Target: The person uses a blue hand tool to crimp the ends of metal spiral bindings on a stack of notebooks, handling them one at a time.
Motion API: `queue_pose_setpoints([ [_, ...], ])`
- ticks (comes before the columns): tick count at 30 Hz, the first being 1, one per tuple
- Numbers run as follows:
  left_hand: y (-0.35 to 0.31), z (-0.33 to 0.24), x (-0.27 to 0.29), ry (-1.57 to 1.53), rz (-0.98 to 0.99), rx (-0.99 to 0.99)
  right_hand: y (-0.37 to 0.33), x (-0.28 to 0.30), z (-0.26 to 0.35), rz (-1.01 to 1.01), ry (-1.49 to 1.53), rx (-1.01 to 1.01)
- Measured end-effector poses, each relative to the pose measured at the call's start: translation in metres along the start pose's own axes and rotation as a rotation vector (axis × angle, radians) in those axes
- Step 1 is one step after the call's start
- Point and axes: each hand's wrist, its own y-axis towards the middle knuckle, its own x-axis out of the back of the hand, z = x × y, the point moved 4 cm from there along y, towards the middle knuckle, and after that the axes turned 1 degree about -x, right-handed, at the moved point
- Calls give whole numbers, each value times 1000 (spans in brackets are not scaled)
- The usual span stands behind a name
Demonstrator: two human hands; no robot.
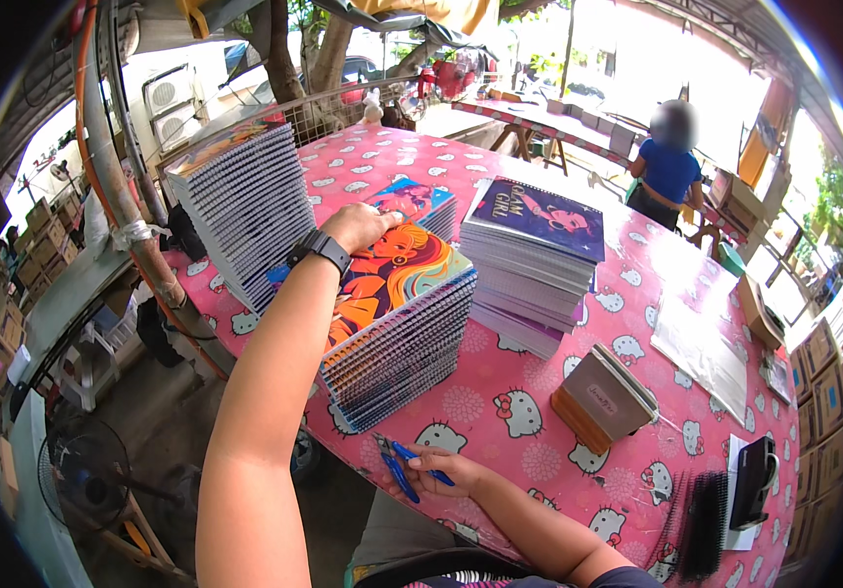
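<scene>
My left hand (363, 227), with a black watch at the wrist, lies on the far top edge of a stack of spiral-bound notebooks (402, 338). Its fingers stretch over the edge, and their undersides are hidden. The top cover shows an orange-haired figure. My right hand (449, 472), low at the table's near edge, is closed round blue-handled wire cutters (402, 470), whose jaws point away from me beside the stack's near corner. Behind my left hand stands a lower notebook stack (414, 199). A tall notebook stack (245, 216) rises on the left, and another with a dark purple cover (534, 220) on the right.
A small holder of cards (606, 397) stands right of the stacks on the pink patterned table (485, 431). Black binding coils (704, 524) and a black stand (757, 480) lie at the right. Clear plastic (701, 358) lies beyond. A person in blue (671, 171) stands farther back.
</scene>
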Motion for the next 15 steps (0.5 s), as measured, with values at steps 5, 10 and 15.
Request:
queue_pose_setpoints([
  [5, -8, -8, 2, 22, 36, 13, 0, 5, -1, -2, 1, 0],
  [10, -10, -10, 1, -20, 80, 56, -1, 5, -1, 4, 6, 0],
  [15, 6, 9, -2, 41, 28, -47, 2, 3, -2, 6, 4, -6],
])
